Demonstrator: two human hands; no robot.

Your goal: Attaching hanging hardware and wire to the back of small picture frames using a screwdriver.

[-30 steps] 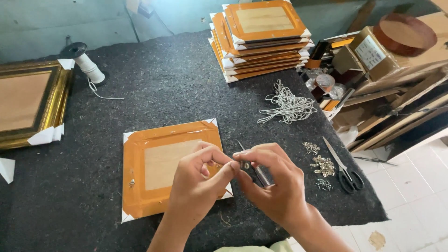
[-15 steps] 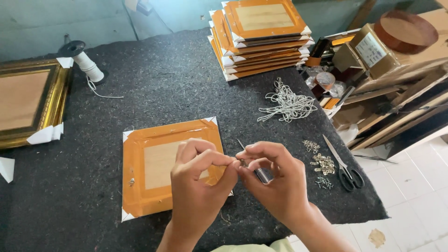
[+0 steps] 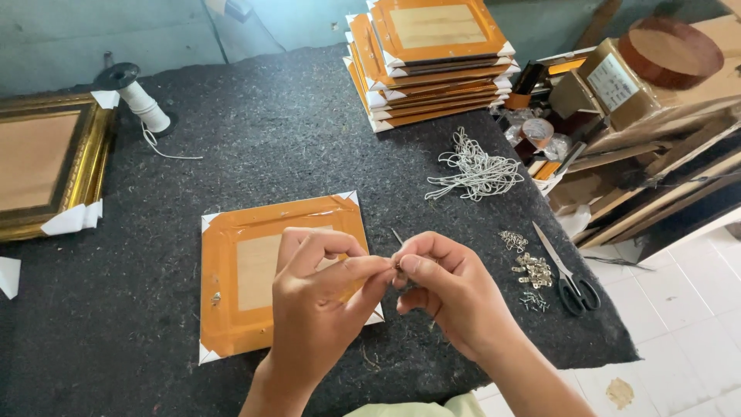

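A small picture frame [image 3: 255, 270] lies face down on the dark felt table [image 3: 270, 131], its back taped in orange with white corner guards. Just above its right edge my left hand [image 3: 320, 301] and my right hand [image 3: 448, 289] meet, fingertips pinched together on a tiny metal piece. A thin metal tool tip [image 3: 397, 236] sticks up from my right fist; the rest of the tool is hidden in the palm.
Small metal hangers [image 3: 532, 270] and scissors [image 3: 567, 274] lie right of my hands. A bundle of white cords [image 3: 475, 170] sits farther back, behind it a stack of orange-backed frames [image 3: 432, 58]. A gold frame [image 3: 46, 166] and thread spool [image 3: 143, 100] are at left. Clutter lines the right edge.
Both hands have come closer together and lifted slightly. The dark handle of the tool, visible earlier under my right hand, is now covered by my fingers.
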